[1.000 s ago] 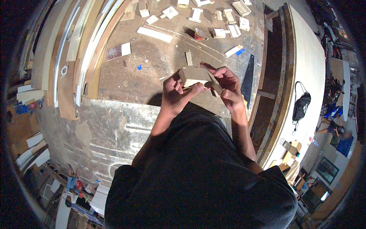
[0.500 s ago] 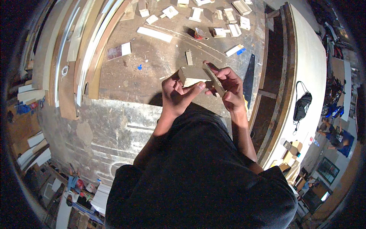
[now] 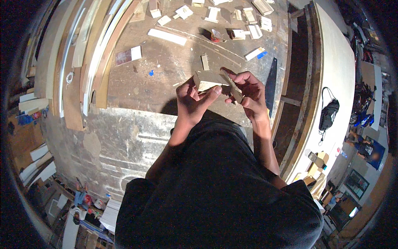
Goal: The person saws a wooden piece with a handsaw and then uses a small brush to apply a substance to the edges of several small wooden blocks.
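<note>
My left hand (image 3: pixel 192 101) is closed on a pale wooden block (image 3: pixel 210 79), thumb along its near side and fingers behind its left end. A thin, flat wooden piece (image 3: pixel 232 86) is pinched between the thumb and fingers of my right hand (image 3: pixel 252 93). It stands tilted against or very close to the block's right end; whether they touch I cannot tell. Both are held above the worktable (image 3: pixel 166 89). Just beyond them a small wood strip (image 3: pixel 205 62) lies on the table, and a dark handsaw (image 3: pixel 271 85) rests right of my right hand.
Long boards and strips (image 3: pixel 85 54) are stacked along the left. Several small wooden assemblies (image 3: pixel 250 15) lie at the far side, near a red object (image 3: pixel 216 35). A pale panel (image 3: pixel 333 54) stretches along the right, with a black drawstring bag (image 3: pixel 329 112) on it. People work in the background.
The flat piece in my right hand has tilted slightly, its upper end closer to the block. My hands have otherwise hardly moved.
</note>
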Tool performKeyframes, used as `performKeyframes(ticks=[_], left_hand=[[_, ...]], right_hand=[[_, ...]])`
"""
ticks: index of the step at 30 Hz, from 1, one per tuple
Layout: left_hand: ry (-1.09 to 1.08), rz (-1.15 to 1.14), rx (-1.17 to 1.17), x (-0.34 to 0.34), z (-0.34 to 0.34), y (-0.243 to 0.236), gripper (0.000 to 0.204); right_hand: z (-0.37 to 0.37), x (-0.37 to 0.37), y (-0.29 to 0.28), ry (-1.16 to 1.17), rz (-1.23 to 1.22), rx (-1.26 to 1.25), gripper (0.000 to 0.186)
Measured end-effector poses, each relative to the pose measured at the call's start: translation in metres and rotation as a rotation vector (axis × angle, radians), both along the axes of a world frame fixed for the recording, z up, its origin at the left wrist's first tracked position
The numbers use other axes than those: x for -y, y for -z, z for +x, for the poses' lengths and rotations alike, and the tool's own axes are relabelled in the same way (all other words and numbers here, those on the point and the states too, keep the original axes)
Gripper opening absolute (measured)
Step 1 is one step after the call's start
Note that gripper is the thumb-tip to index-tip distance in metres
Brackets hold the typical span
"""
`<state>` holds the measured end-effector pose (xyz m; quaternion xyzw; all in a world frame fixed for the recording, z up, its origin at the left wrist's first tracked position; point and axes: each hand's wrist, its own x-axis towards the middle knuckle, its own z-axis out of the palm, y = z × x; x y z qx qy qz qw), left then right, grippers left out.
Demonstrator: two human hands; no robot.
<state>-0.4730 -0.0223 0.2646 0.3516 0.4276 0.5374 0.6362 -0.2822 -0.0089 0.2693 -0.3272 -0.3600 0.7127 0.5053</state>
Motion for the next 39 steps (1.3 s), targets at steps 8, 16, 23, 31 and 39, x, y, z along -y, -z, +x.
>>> performKeyframes(ticks=[8, 16, 23, 31, 39], left_hand=[[-0.016, 0.033, 0.029, -0.003, -0.001, 0.002, 0.032], [-0.026, 0.025, 0.017, -0.004, -0.002, 0.006, 0.031], [-0.009, 0.086, -0.015, 0.001, -0.005, -0.009, 0.035], [-0.004, 0.110, -0.145, 0.006, -0.007, -0.019, 0.036], [-0.012, 0.120, -0.028, 0.006, -0.002, -0.025, 0.033]], right_hand=[[-0.002, -0.001, 0.003, 0.020, 0.009, 0.067, 0.064], [-0.006, 0.002, -0.002, 0.052, 0.018, 0.112, 0.073], [-0.005, 0.008, -0.009, 0.034, 0.078, 0.203, 0.086], [-0.007, 0.012, -0.018, 0.038, 0.079, 0.168, 0.086], [-0.009, 0.018, -0.019, 0.063, 0.010, 0.033, 0.087]])
